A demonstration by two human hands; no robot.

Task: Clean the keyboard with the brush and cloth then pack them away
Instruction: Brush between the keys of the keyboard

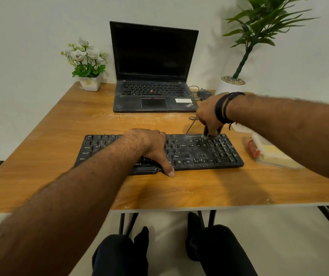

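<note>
Hands: 2 | left hand [149, 145] flat, fingers straight, pressing on 1 keyboard [205, 152] | right hand [209, 116] fingers curled around 1 brush [206, 135], tip on upper right keys | 1 table [60, 136] carries keyboard, 1 laptop [153, 76], 2 potted plants, 1 clear pouch [267, 151] at right.

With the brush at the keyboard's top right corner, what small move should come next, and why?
Probably draw the brush in the right hand toward the near edge across the right-hand keys: pale dust still coats that part of the keyboard, and the left hand already rests flat on the keys, steadying it.
</note>
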